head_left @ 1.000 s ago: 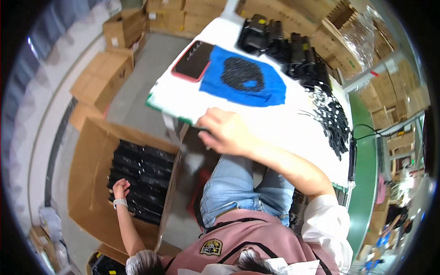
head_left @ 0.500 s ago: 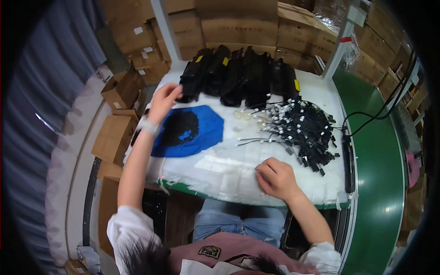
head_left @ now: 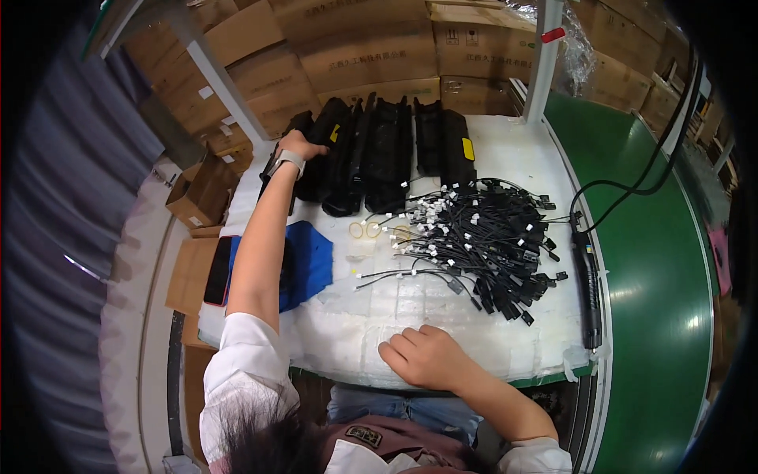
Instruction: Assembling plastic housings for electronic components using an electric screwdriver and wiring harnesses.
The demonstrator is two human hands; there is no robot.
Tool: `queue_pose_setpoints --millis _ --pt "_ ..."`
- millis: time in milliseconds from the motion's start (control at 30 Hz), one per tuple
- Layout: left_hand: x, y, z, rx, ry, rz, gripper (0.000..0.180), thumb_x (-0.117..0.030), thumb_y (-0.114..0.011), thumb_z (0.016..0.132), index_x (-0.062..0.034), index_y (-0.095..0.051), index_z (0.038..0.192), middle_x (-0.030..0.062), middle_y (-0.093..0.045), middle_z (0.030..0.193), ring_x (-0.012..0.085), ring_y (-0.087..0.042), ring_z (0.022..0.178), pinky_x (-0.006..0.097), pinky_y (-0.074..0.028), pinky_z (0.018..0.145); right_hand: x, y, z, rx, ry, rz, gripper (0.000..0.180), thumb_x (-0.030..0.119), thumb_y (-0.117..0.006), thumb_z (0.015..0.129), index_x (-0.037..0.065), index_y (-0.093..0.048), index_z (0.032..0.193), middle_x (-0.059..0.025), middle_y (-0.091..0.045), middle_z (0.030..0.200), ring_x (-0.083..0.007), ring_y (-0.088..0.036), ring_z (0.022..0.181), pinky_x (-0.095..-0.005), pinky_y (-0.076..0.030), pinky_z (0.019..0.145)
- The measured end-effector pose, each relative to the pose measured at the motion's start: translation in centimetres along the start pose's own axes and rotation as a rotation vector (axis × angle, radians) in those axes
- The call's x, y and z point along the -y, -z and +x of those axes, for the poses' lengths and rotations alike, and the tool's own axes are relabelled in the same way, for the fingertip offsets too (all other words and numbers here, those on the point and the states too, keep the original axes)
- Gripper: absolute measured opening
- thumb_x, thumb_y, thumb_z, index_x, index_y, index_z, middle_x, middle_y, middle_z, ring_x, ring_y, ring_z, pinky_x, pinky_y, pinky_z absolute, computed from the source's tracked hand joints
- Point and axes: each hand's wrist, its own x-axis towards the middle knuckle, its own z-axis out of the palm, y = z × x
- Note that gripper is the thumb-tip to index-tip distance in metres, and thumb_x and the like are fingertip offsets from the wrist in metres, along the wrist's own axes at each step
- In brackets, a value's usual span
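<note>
At the back left of the table, my left hand point(head_left: 295, 149) closes over the leftmost black plastic housing point(head_left: 298, 123). Its thumb reaches toward the neighbouring black housing point(head_left: 335, 118), which bears a yellow label; most of its fingers are hidden. My right hand point(head_left: 426, 358) rests curled by the table's front edge, and whatever it may hold is out of sight. Beneath my left forearm lies a blue cloth point(head_left: 312, 265), partly covered. A heap of black cables point(head_left: 493, 245) with small white connectors spreads over the right half of the table.
More black housings point(head_left: 388, 150) stand in a row at the back. Pale yellow rings point(head_left: 357, 230) lie beside the cables. A phone-like slab point(head_left: 218, 271) sits at the left edge, a black corded tool point(head_left: 587, 292) at the right. Cardboard boxes point(head_left: 371, 63) stack behind; a green surface point(head_left: 639, 316) runs alongside.
The view has shifted. My left hand has moved from above the blue cloth onto the leftmost housing at the back. My right hand stays curled near the front edge, now further left in view.
</note>
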Motion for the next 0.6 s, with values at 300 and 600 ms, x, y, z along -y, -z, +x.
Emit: queue_pose_setpoints --millis 300,600 --pt "-3.0 2.6 -5.9 -0.34 -0.131 0.181 0.037 -0.026 -0.083 0.061 0.0008 -0.074 0.084 0.0248 -0.065 0.101 0.0399 -0.059 0.101 0.042 -0.051 0.089 -0.9 0.3 0.1 -0.01 -0.126 0.115 0.016 0.012 -0.067 0.071 0.01 -0.062 0.086 -0.0005 -0.048 0.064 -0.0186 -0.054 0.055 -0.0316 -0.042 0.048" --pt "0.6 6.1 -12.1 -0.751 -0.312 0.04 0.048 -0.022 -0.084 0.061 -0.0015 -0.07 0.102 0.0182 -0.06 0.116 0.0362 -0.055 0.109 0.041 -0.049 0.092 -1.0 0.5 0.3 -0.057 -0.171 0.117 0.017 0.013 -0.067 0.073 0.008 -0.061 0.087 -0.0026 -0.052 0.066 -0.0207 -0.056 0.058 -0.033 -0.044 0.05"
